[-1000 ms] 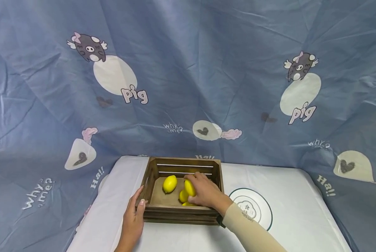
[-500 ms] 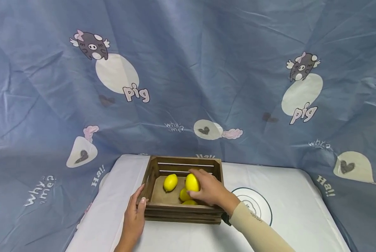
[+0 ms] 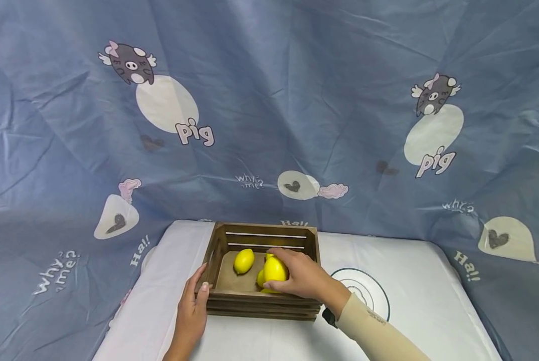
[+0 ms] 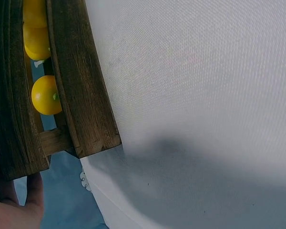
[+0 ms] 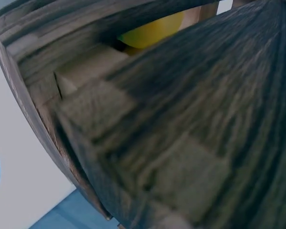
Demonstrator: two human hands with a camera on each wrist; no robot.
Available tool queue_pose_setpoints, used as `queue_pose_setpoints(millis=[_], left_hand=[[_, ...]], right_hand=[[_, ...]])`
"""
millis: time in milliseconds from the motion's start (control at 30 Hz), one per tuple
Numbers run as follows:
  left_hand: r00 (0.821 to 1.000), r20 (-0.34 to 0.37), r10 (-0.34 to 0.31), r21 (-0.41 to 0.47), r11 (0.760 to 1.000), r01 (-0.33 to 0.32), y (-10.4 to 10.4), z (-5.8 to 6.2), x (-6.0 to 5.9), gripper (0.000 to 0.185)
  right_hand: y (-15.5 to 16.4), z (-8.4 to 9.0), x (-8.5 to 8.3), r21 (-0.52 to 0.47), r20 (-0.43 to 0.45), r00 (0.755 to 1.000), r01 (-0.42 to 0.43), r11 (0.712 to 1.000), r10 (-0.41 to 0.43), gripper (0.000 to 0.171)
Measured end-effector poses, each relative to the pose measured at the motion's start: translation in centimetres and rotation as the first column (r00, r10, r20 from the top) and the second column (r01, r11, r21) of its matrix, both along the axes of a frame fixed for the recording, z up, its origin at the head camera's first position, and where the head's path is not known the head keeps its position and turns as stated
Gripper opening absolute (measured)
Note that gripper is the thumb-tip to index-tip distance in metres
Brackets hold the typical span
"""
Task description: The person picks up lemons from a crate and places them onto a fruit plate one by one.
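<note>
Item: lemon, yellow, gripped in the right hand, fingers curled over its top and far side, thumb beneath; it sits just above the near right part of the wooden crate, over the other fruit

Container: wooden crate, dark-stained slatted walls, open top, standing on the white tablecloth. Contents: one lemon lying free on the crate floor at the left, well apart from the held one; further yellow fruit partly hidden under the right hand, just beside the held lemon. Three lemons can be told apart in the head view; whether more lie beneath the hand cannot be told

Left hand: rests at the crate's near left corner, thumb hooked over the rim, fingers laid along the outside wall; the left wrist view shows only fingertips below the crate's corner and lemons through the slat gap

Right wrist view: blurred crate slats close up, a yellow patch behind them

Surroundings: one round printed emblem on the tablecloth to the right of the crate; blue cartoon-pig backdrop hung behind the table
</note>
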State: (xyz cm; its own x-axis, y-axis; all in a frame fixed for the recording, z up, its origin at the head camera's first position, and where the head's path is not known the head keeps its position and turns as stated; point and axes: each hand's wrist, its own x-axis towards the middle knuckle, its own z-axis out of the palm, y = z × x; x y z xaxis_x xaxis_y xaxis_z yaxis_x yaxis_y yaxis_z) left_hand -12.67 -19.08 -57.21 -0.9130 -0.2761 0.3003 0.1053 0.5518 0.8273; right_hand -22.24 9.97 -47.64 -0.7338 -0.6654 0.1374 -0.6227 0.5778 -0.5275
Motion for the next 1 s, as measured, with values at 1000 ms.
queue_pose_setpoints(millis=[1000], left_hand=[[0.999,0.043,0.002,0.022,1.000,-0.003,0.0,0.1,-0.1,0.047]], right_hand=[[1.0,-1.5,2.1,-0.069,0.072,0.989,0.131,0.989,-0.127,0.080]])
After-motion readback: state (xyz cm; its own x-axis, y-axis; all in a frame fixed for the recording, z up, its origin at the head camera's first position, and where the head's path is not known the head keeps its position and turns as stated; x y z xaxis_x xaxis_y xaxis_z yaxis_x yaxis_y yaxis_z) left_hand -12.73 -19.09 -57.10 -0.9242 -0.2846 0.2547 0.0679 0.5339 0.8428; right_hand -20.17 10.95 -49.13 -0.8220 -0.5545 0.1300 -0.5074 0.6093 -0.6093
